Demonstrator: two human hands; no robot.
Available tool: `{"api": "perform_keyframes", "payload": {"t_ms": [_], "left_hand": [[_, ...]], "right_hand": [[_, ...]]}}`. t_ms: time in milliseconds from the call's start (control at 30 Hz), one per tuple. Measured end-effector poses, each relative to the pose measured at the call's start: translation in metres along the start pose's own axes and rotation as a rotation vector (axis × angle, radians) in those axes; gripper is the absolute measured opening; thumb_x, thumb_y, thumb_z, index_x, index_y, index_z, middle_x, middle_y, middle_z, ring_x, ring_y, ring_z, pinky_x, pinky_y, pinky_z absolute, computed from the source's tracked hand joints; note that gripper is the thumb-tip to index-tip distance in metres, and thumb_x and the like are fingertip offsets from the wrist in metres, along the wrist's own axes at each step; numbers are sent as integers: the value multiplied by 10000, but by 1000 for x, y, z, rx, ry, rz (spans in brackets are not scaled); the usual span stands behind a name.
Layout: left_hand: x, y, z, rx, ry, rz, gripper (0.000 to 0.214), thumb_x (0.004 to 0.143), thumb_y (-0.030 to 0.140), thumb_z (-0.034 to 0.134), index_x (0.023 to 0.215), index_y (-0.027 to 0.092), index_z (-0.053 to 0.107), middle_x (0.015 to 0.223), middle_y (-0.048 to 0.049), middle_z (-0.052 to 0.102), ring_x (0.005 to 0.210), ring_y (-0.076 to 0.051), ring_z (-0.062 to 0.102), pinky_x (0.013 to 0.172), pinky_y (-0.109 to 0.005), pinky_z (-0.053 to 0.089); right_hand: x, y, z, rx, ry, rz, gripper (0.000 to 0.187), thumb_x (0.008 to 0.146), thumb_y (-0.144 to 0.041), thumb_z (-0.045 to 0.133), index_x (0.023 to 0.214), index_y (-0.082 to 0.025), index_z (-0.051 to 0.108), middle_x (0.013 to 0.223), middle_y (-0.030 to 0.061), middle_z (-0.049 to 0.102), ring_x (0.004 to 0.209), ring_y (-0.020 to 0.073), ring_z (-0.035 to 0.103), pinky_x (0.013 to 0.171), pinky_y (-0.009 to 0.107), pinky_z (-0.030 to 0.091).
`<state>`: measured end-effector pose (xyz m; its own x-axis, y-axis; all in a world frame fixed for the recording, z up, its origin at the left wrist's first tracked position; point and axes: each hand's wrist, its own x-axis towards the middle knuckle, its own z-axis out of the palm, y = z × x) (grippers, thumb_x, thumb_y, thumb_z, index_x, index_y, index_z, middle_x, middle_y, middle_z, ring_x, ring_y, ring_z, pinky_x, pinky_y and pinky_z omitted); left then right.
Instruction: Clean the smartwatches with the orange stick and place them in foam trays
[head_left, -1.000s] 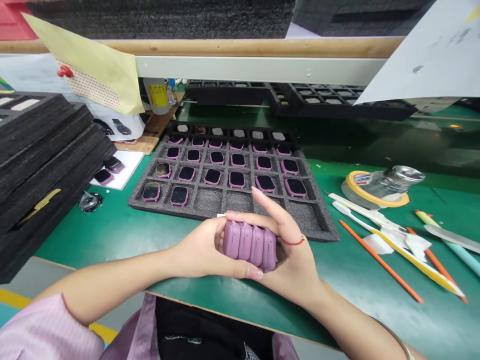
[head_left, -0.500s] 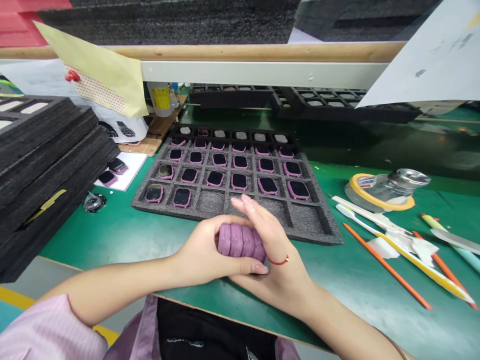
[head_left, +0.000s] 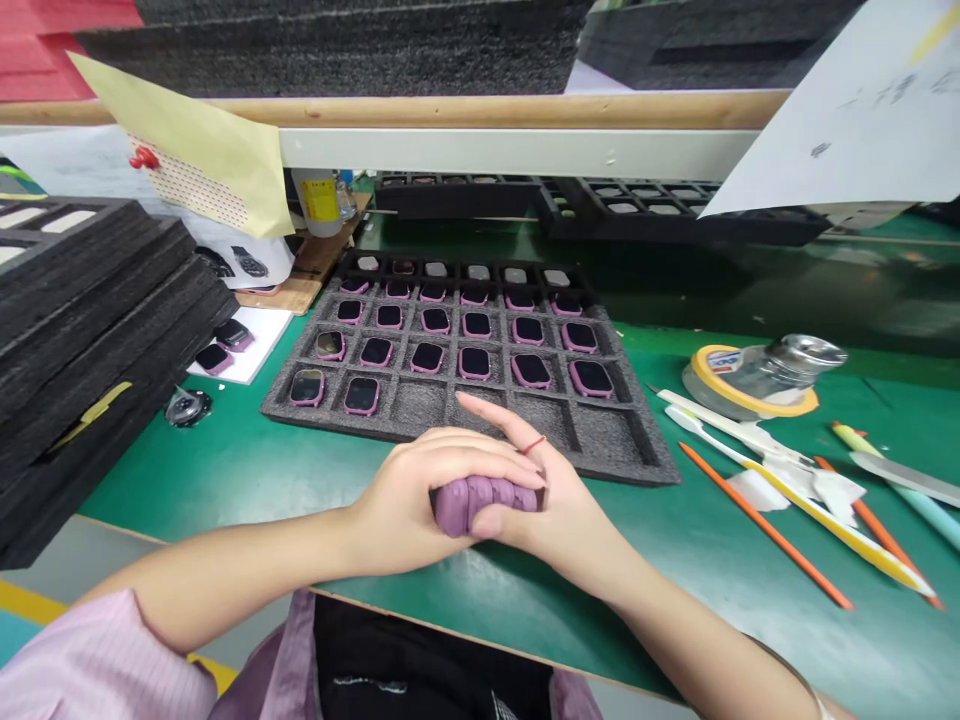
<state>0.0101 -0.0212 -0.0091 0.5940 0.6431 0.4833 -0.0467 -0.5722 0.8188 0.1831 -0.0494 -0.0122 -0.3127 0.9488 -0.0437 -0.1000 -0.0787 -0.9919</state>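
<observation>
Both my hands hold a stack of several purple watch bodies (head_left: 480,497) just above the green table's near edge. My left hand (head_left: 409,495) wraps its fingers over the top of the stack. My right hand (head_left: 551,490) cups it from the right and beneath, with the index finger stretched toward the foam tray. The grey foam tray (head_left: 615,440) lies just beyond my hands; most of its cells hold purple watches with dark screens (head_left: 474,361), and the near row's right cells are bare.
A pile of black foam trays (head_left: 82,330) stands at the left, with two loose watches (head_left: 223,346) on white paper beside it. At the right lie a tape roll (head_left: 720,375), a metal weight (head_left: 806,355), orange sticks (head_left: 765,530) and tweezers. More trays (head_left: 600,200) sit at the back.
The stack has turned and sunk into my hands: its backs faced me before, now only a sliver shows. My left fingers have closed over its top and both hands have dropped slightly.
</observation>
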Motion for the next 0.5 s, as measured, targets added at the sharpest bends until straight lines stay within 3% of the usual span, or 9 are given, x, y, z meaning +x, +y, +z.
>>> {"api": "perform_keyframes", "payload": {"t_ms": [100, 200, 267, 333, 400, 500], "left_hand": [[-2, -10, 1, 64, -21, 74, 320, 900, 338, 701, 1204, 239, 690, 1257, -122, 635, 1245, -278, 585, 1072, -432, 496], [-5, -14, 3, 159, -13, 69, 711, 860, 223, 705, 1503, 299, 411, 1475, -139, 456, 1453, -325, 365, 1179, -539, 370], [-6, -11, 4, 102, -9, -17, 1024, 757, 230, 819, 1579, 328, 217, 1571, -145, 349, 1513, -361, 250, 1204, -591, 303], [-4, -4, 4, -108, -27, -209, 1181, 656, 297, 911, 1582, 313, 176, 1580, -168, 347, 1483, -386, 323, 1176, -596, 343], [1, 5, 2, -358, -78, -417, 989, 684, 333, 892, 1506, 249, 349, 1448, -173, 518, 1351, -367, 515, 1114, -559, 426], [8, 13, -1, -549, -131, -557, 450, 757, 290, 822, 1150, 167, 639, 1101, -100, 704, 1116, -298, 667, 1038, -482, 488]], "right_hand": [[-2, -1, 4, -157, 107, -136, 1042, 607, -399, 932, 1499, -265, 410, 1361, 105, 649, 1198, 277, 671, 975, 408, 592], [-4, 2, 5, -328, 219, -287, 1063, 656, -298, 909, 1550, -286, 335, 1309, 89, 684, 1093, 253, 717, 991, 422, 584], [-6, 4, 3, -409, 256, -380, 1078, 687, -277, 892, 1576, -302, 282, 1181, 59, 744, 1049, 253, 734, 1034, 457, 560], [-6, 6, 1, -472, 280, -468, 1054, 703, -277, 885, 1574, -321, 293, 1259, 75, 717, 1091, 272, 724, 1069, 489, 538], [-6, 7, -1, -502, 287, -554, 985, 719, -287, 878, 1549, -337, 350, 1479, 103, 569, 1141, 289, 707, 1086, 504, 531], [-4, 8, -3, -523, 247, -659, 887, 741, -277, 869, 1506, -344, 426, 1584, 90, 445, 1155, 291, 704, 1100, 506, 528]]}}
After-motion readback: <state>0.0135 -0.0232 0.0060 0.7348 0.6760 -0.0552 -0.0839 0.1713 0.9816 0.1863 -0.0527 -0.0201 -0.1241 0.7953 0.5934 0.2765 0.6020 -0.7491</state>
